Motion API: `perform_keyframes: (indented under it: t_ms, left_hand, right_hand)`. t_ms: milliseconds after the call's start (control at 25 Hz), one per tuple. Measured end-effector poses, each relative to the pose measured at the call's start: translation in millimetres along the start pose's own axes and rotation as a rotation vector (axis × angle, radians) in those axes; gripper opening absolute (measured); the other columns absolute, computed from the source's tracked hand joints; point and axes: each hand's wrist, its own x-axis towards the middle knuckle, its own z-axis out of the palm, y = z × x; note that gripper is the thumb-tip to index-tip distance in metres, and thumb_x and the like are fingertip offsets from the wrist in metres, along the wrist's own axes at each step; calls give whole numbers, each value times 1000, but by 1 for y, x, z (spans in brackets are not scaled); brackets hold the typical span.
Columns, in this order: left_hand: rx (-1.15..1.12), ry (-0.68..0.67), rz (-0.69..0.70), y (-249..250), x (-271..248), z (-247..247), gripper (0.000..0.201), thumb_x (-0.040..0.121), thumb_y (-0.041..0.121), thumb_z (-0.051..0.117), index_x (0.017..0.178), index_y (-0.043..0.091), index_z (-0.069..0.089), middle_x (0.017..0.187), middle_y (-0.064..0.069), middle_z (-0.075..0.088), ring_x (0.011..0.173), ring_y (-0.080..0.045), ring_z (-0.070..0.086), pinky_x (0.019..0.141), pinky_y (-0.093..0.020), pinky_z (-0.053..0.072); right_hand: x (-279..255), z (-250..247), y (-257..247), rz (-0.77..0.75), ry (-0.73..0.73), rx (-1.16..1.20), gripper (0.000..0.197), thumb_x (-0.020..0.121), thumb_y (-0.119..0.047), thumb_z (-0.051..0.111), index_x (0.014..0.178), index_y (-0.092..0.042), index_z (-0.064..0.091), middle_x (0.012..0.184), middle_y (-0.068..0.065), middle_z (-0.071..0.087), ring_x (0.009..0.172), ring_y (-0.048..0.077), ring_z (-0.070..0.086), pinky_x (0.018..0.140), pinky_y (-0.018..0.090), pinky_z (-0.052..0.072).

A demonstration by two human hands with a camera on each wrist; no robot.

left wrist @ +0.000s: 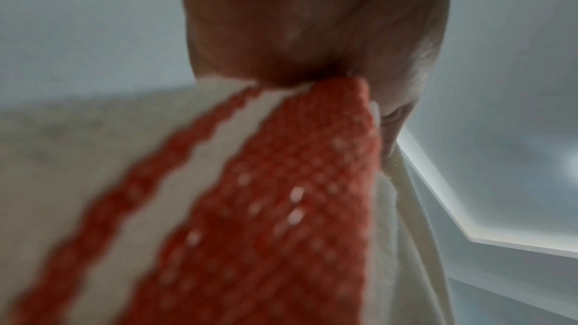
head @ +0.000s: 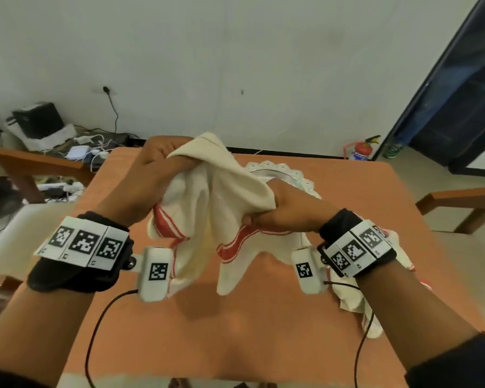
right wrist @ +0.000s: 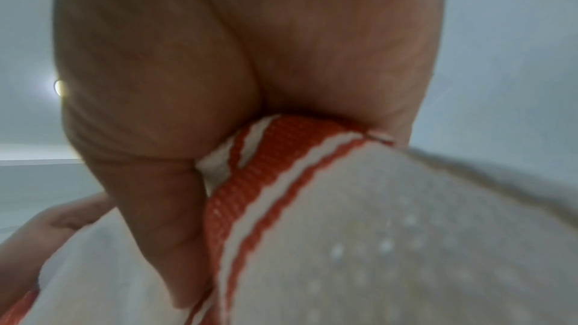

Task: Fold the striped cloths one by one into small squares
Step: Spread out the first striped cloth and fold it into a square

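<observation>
Overhead, both hands (head: pixel 151 175) (head: pixel 286 211) gripping striped cloth (head: pixel 216 197), wristband markers (head: pixel 81 242) unreadable

A cream woven cloth with red stripes (head: pixel 207 203) hangs bunched and unfolded above the orange table (head: pixel 235 331); another crumpled cream, red-striped cloth (head: pixel 353 301) lies at its right edge.

A plain pale wall (head: pixel 235 51) stood behind the orange-brown table (head: pixel 347 219). A cluttered wooden side table (head: pixel 39 161) stood left; a dark curtain (head: pixel 454 93) hung right above light floor (head: pixel 420 166).
</observation>
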Motion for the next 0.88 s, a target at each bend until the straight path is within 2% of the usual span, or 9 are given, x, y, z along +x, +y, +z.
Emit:
perform_keyframes:
  t_ms: [200,280,360,400,480,600,680,760,880]
  left_hand:
    - [13,33,-179,1,-40,-77,27,88,15,61,90,29,83,98,3,80,91,-12,75,72,-20,58]
    - [16,-6,-302,7,-47,-108,25,83,15,62,84,27,83,93,2,80,84,-11,76,66,-19,59]
    - [47,-7,-386,5,-47,-140,12,78,22,73,84,17,83,93,-12,78,80,-19,74,65,-24,60]
    - [77,8,-398,3,-46,-155,24,75,28,83,86,7,80,95,-22,75,79,-24,72,64,-27,60]
    - [158,15,-407,-11,-39,-182,49,68,43,90,89,0,76,88,-24,73,76,-26,68,63,-29,55]
    - [365,43,-355,-28,-24,-202,14,87,30,79,73,26,80,71,0,74,64,-8,65,60,-23,50]
    - [546,131,-277,-43,-12,-216,12,93,26,75,84,20,80,79,-10,75,68,-11,64,65,-29,48]
    - [647,198,-150,-48,-4,-229,21,93,31,74,92,10,77,82,-19,72,71,-18,61,67,-33,44]
    - [720,286,33,-40,7,-245,17,89,43,72,92,26,75,79,-1,71,72,-9,61,68,-30,46]
  right_hand:
    - [44,14,-52,-69,-189,69,8,86,3,74,82,-2,70,73,5,71,61,6,67,59,17,48]
    - [66,19,-73,-128,-246,73,18,85,4,75,77,-11,70,70,-2,69,60,6,64,58,16,47]
    - [87,22,-89,-147,-283,123,24,85,6,74,74,-14,69,66,-8,69,58,4,62,56,15,47]
    - [100,24,-94,-143,-276,128,26,86,8,73,74,-15,68,65,-11,68,56,2,62,55,13,46]
    - [128,28,-100,-139,-192,70,21,86,6,73,75,-12,69,64,-11,67,56,2,60,55,15,46]
    - [168,34,-97,-147,-30,-87,6,83,-2,77,83,1,72,71,7,64,64,12,57,62,28,45]
    - [188,36,-95,-154,85,-193,4,81,-5,75,81,-2,72,73,12,67,64,14,59,63,33,46]
    - [198,35,-99,-164,223,-258,6,77,-9,71,79,-14,74,73,2,71,66,14,65,64,38,56]
    - [202,30,-113,-232,444,-327,19,72,-20,64,85,-26,75,78,-10,72,73,10,68,67,43,60]
